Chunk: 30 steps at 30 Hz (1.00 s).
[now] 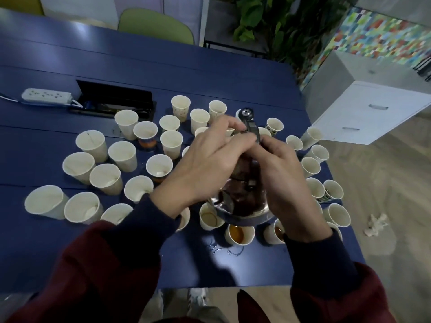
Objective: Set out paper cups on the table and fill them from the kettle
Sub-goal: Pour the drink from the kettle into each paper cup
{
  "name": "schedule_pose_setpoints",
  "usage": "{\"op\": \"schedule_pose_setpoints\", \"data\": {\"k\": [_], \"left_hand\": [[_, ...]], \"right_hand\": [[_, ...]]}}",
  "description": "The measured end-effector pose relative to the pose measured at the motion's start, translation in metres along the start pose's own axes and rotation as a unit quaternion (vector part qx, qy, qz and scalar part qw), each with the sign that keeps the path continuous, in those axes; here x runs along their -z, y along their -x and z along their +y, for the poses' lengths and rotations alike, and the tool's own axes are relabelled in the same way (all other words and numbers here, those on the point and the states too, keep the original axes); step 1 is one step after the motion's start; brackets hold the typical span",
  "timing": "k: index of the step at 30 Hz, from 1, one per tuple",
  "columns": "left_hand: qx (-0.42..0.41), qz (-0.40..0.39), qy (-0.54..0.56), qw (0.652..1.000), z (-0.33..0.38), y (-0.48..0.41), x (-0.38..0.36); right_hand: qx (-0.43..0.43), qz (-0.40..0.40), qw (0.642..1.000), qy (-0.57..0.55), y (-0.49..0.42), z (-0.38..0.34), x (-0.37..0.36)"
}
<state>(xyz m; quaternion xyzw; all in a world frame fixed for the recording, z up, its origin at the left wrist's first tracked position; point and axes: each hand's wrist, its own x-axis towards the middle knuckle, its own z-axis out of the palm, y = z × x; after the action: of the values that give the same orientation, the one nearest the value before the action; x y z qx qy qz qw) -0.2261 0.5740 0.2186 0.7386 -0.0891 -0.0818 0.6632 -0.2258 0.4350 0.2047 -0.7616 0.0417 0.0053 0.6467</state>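
Note:
A shiny metal kettle [245, 201] hangs tilted over the near cups, its spout low at the left above a cup [210, 217] that holds a little brown liquid. Both hands grip the kettle's handle [253, 130] above it: my left hand [205, 164] from the left, my right hand [282, 173] from the right. Two more cups with brown liquid, one [239, 234] and another [275, 230], stand just in front of the kettle. Several empty paper cups [106, 178] are spread across the blue table [70, 252]. My hands hide the kettle's top.
A white power strip [46, 96] and an open black cable box [114, 99] lie at the back left. Spilled drops [221, 249] wet the table near its front edge. A crumpled tissue [375, 224] lies on the floor to the right, beside a white drawer cabinet [368, 113].

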Motion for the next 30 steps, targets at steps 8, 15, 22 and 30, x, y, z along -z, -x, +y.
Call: {"op": "schedule_pose_setpoints", "data": {"k": [8,15,22,30], "left_hand": [[0.014,0.08,-0.21,0.974,-0.116,0.007,-0.005],[0.052,-0.099,-0.423,0.899,-0.209,0.018,-0.034],[-0.007,-0.036,-0.548,0.835,-0.229,0.008,-0.045],[0.009,0.13,-0.294,0.947,-0.198,0.015,-0.048]], "right_hand": [[-0.009,0.008,0.999,0.035,0.005,0.024,0.073],[0.006,0.024,0.998,0.059,0.001,0.027,0.089],[0.058,0.054,0.989,0.122,-0.007,0.034,0.098],[0.116,0.013,0.969,0.216,-0.012,0.039,0.091]]}}
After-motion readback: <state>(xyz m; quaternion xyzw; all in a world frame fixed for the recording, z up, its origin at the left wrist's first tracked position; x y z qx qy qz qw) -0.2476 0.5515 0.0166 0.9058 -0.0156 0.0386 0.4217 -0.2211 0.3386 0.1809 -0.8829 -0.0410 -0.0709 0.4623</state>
